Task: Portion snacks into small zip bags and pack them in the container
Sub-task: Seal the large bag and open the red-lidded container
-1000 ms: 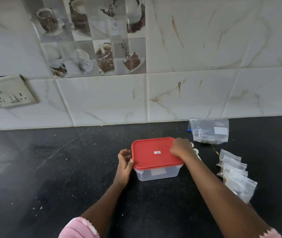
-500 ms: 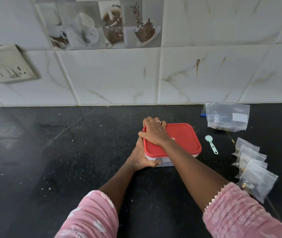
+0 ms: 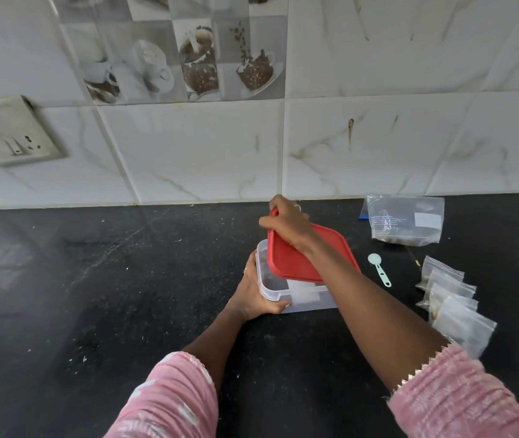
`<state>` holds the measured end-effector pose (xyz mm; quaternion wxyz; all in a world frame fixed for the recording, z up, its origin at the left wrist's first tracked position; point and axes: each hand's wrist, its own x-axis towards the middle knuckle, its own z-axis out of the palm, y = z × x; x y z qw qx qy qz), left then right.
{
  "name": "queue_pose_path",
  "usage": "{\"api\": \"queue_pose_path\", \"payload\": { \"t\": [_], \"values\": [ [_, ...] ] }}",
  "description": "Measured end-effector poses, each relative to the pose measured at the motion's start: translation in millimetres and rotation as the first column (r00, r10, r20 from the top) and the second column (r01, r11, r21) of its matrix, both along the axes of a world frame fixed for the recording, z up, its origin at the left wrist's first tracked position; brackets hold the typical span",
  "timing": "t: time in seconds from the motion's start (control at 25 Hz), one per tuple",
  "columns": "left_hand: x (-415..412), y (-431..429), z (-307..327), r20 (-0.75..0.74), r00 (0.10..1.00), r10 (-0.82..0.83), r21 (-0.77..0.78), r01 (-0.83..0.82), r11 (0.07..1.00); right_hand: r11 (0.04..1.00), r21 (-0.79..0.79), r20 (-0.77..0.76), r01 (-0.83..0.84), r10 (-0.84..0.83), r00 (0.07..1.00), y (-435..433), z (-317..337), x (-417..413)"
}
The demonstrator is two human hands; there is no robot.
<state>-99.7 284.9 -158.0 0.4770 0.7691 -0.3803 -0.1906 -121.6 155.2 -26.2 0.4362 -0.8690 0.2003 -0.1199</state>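
Note:
A clear plastic container stands on the black counter. My left hand grips its left wall. My right hand grips the far left corner of the red lid and holds it tilted, its left side raised off the container. Several small filled zip bags lie in a row to the right. A larger clear bag holding snacks lies by the wall. A pale green measuring spoon lies between the container and the small bags.
The black counter stretches wide to the left, dusted with crumbs. A tiled wall rises behind it, with a switch and socket plate at the far left.
My right hand has peeled the lid's left side up off the container. My left hand still steadies the container's left wall. The view has tilted up a little.

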Motion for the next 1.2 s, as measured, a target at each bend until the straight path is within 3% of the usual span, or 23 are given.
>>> {"api": "queue_pose_path", "payload": {
  "t": [0.16,0.28,0.4,0.48,0.52,0.6,0.72,0.8,0.88,1.0,1.12,1.2],
  "values": [
    [-2,1,2,-0.041,0.999,-0.023,-0.024,0.022,0.999,0.932,0.360,0.290,-0.024,-0.088,0.953,-51,46,-21],
    [2,3,7,-0.085,0.987,-0.134,0.037,0.138,0.990,0.850,0.526,0.312,-0.013,-0.179,0.933,-107,69,-55],
    [25,21,18,-0.003,0.961,-0.275,0.247,0.267,0.931,0.812,0.583,0.353,0.038,-0.295,0.888,-146,79,-71],
    [50,39,28,0.154,0.947,-0.282,0.492,0.174,0.853,0.814,0.577,0.389,0.071,-0.350,0.852,-159,83,-68],
    [62,46,35,0.222,0.937,-0.270,0.518,0.121,0.847,0.820,0.566,0.397,0.087,-0.364,0.843,-164,84,-64],
    [77,41,56,0.261,0.954,-0.145,0.356,0.045,0.934,0.831,0.543,0.410,0.119,-0.387,0.826,-168,84,-55],
    [76,-14,93,0.000,0.982,0.187,0.004,-0.187,0.982,0.819,0.563,0.438,0.110,-0.409,0.800,-165,80,-36],
    [82,-64,107,-0.181,0.952,0.247,0.023,-0.247,0.969,0.778,0.624,0.444,0.071,-0.428,0.787,-162,74,-21],
    [89,-102,106,-0.394,0.900,0.185,0.040,-0.184,0.982,0.715,0.699,0.441,0.005,-0.437,0.784,-162,63,-7],
    [102,-127,92,-0.607,0.776,0.171,0.008,-0.209,0.978,0.697,0.714,0.348,0.062,-0.430,0.833,-170,40,14],
    [114,-133,78,-0.594,0.755,0.279,0.043,-0.316,0.948,0.744,0.606,0.049,0.282,-0.389,0.920,-184,0,31],
    [130,-136,62,-0.566,0.742,0.360,0.104,-0.369,0.924,0.698,0.597,-0.171,0.395,-0.371,0.913,-192,-32,38]
  ]
}}
